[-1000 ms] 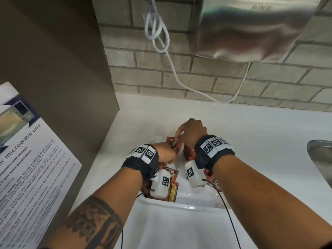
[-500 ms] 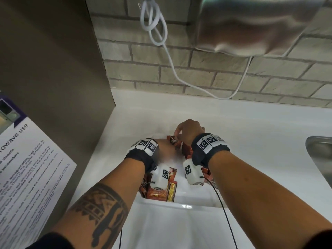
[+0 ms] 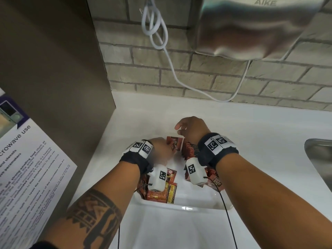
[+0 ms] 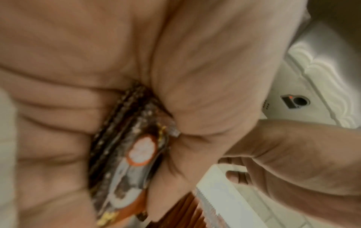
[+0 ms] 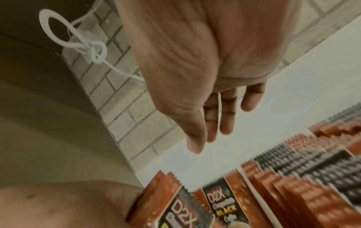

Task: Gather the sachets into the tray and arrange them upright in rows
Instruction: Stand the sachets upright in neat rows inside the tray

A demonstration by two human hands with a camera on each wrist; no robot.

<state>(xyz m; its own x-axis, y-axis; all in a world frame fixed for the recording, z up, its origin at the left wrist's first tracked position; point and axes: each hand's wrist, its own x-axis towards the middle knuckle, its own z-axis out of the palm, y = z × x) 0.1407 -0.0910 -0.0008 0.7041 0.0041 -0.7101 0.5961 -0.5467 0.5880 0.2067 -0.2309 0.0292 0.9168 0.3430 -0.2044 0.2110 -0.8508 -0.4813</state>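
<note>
Sachets (image 3: 190, 150) stand upright in a row along the right side of the white tray (image 3: 179, 206); others lie flat at its near left corner. The left hand (image 3: 159, 150), blurred, grips a small bunch of sachets (image 4: 125, 155) between thumb and curled fingers, over the tray's far end. The right hand (image 3: 191, 129) hovers above the row, fingers (image 5: 224, 117) straight and relaxed, holding nothing. Both wrists with their cameras cover part of the tray. The tray sits on a white counter (image 3: 251, 141). Brick wall (image 3: 215, 78) behind carries a looped white cable (image 3: 154, 22) and steel dryer (image 3: 251, 27). Sink edge (image 3: 319, 159) lies right; a microwave notice (image 3: 27, 168) left.
</note>
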